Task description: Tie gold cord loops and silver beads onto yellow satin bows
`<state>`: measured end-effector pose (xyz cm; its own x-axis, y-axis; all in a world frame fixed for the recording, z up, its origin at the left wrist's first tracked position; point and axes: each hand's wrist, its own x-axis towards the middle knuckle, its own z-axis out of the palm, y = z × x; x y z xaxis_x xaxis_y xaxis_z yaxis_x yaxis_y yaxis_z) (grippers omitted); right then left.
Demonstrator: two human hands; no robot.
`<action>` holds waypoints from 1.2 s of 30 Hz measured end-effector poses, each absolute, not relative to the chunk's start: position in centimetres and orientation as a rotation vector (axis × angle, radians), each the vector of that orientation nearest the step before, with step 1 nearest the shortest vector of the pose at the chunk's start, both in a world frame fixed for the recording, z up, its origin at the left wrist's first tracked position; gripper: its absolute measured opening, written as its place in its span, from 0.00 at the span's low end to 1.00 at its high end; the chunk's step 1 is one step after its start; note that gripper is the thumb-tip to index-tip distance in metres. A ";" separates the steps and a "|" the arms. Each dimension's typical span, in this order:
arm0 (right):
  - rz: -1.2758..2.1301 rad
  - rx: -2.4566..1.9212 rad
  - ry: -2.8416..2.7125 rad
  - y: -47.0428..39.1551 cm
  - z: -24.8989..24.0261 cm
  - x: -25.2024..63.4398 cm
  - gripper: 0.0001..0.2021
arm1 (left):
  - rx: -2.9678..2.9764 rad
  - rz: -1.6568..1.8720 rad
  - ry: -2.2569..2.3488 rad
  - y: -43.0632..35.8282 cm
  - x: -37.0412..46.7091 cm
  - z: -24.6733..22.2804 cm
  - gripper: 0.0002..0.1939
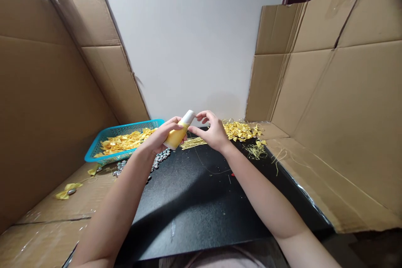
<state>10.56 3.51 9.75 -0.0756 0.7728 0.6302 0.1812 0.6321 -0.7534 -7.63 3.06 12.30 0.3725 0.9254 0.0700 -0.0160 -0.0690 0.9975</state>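
My left hand [168,130] is wrapped round a spool of yellow thread [176,135], held tilted above the table with its white end [189,116] pointing up and right. Beside that end is my right hand [211,130], its thumb and bent index finger apart. The thumb tip is close to the spool; whether it touches I cannot tell. A thin thread [201,161] hangs from near the spool and curves across the black table [194,217]. Behind the hands lies a bundle of yellow cords [193,143].
A blue basket [94,144] of yellow bows stands at the left, with silvery beads [161,157] before it. Finished-looking bows [240,130] are heaped at the back right, near cut thread scraps [256,150]. Cardboard walls [345,104] flank the table. Loose bows [67,190] lie at left.
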 end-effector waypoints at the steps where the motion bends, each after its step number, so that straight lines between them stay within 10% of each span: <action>1: 0.657 -0.828 -1.575 3.5 9.7 10.4 0.19 | 1.434 0.947 0.880 3.1 -7.7 12.2 0.18; 12: 1.563 -0.425 -1.007 6.4 10.4 15.3 0.12 | 1.458 0.898 0.966 4.2 -9.3 12.6 0.23; 36: 0.875 -0.765 -1.927 7.0 8.1 12.9 0.19 | 1.548 0.782 1.074 4.1 -9.2 12.1 0.16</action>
<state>12.87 6.98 8.07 -0.4402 0.7766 0.4508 0.1721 0.5657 -0.8065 -9.24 4.14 12.10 0.3838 0.9222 -0.0471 0.2382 -0.0496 0.9700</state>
